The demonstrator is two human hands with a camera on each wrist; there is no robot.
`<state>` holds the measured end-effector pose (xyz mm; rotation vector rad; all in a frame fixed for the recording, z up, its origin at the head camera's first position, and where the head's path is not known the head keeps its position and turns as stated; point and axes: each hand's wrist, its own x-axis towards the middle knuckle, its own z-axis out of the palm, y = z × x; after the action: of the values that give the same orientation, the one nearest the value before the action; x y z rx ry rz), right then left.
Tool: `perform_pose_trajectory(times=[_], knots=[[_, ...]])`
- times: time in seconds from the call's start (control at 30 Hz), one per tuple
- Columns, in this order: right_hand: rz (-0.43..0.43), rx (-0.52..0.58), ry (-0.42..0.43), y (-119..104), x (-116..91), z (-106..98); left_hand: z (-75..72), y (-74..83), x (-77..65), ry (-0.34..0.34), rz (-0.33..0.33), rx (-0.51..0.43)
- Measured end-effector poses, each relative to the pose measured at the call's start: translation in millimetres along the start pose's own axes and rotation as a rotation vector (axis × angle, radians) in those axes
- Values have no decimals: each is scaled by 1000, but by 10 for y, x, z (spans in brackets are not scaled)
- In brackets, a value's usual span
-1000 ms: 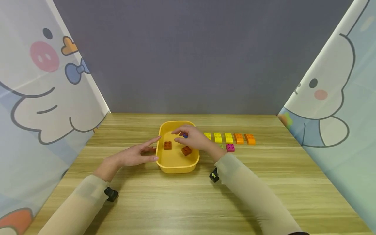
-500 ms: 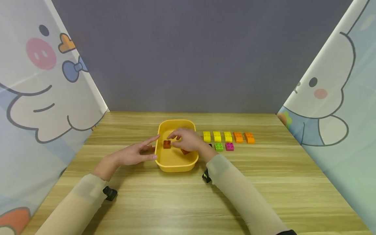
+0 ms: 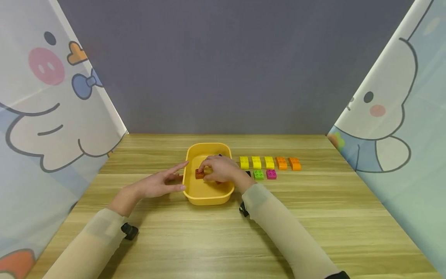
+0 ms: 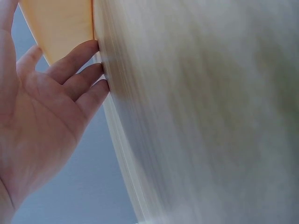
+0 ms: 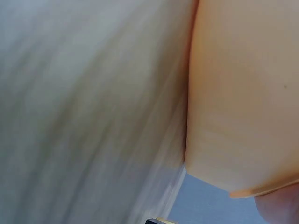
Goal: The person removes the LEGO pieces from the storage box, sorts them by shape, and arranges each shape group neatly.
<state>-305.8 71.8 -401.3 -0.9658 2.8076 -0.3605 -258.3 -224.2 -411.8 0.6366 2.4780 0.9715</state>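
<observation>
A yellow plastic tray [image 3: 209, 201] lies on the wooden table. Inside it, my right hand [image 3: 219, 169] pinches a brown building brick [image 3: 199, 174] between fingertips and thumb. Under that hand a second brown brick [image 3: 218, 182] shows only its edge, and a bit of a blue brick [image 3: 220, 155] peeks out behind. My left hand [image 3: 158, 185], fingers spread and fairly straight, touches the tray's left side; in the left wrist view its palm [image 4: 42, 116] faces the camera. The right wrist view mostly shows the tray's outer wall [image 5: 243, 93], hiding the fingers.
Right of the tray, bricks form two rows. Yellow bricks [image 3: 256, 162] and orange bricks [image 3: 287, 163] make the back row; a black brick [image 3: 248, 173], a green brick [image 3: 258, 175] and a magenta brick [image 3: 271, 174] the front. A grey panel [image 3: 223, 69] stands behind the table.
My right hand has moved from near the blue brick leftward and nearer to me, onto the left brown brick, which has shifted slightly. The left hand stays at the tray.
</observation>
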Motion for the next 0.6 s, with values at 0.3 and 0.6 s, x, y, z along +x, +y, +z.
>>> perform_pose_trajectory(times=[0.3,0.6], knots=[[38,96,-14,-7,-15,1,3,-8,0,5,7,-9],[32,167,42,12,-24,9,6,-15,-1,13,4,0]])
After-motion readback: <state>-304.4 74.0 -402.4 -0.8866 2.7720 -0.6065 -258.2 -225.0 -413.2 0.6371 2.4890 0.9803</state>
